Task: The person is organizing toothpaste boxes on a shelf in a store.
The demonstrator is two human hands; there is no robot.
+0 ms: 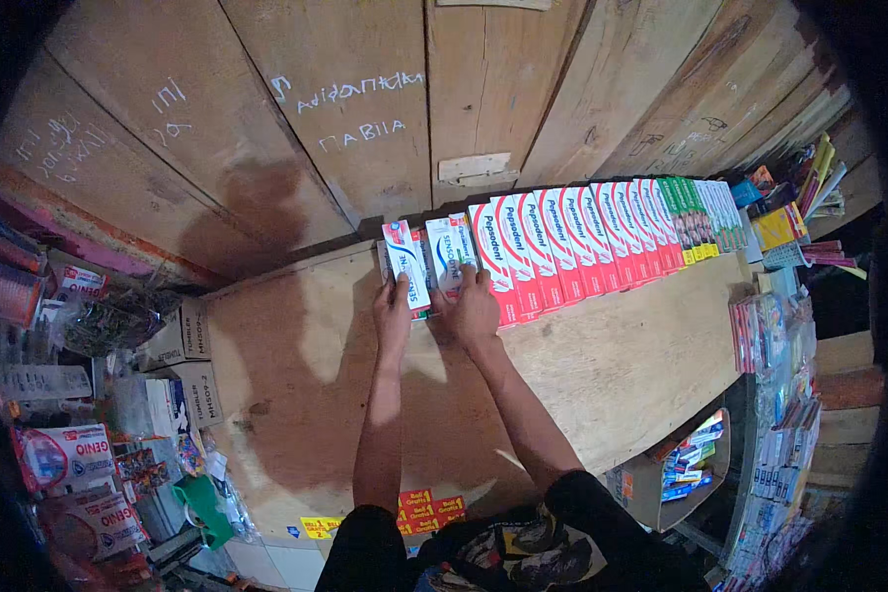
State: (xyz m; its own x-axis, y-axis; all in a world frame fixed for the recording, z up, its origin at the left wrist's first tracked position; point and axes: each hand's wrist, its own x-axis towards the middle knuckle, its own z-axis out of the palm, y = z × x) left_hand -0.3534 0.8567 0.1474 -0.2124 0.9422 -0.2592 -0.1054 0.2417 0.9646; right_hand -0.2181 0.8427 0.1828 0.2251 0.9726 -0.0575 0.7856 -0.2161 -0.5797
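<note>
My left hand grips a Sensodyne toothpaste box near its lower end, the box standing slightly tilted. Just to the right, my right hand has its fingers on the lower part of another Sensodyne box. Part of that box is covered by the fingers. Between and behind these two, edges of other small boxes show. A row of red and white Pepsodent boxes begins right beside my right hand and runs rightward, packed side by side along the wooden board.
Green boxes and pale boxes continue the row. Behind rises a plank wall with chalk writing. A carton of small boxes sits at lower right. Tumbler cartons and packaged goods crowd the left. The plywood surface has stickers at its near edge.
</note>
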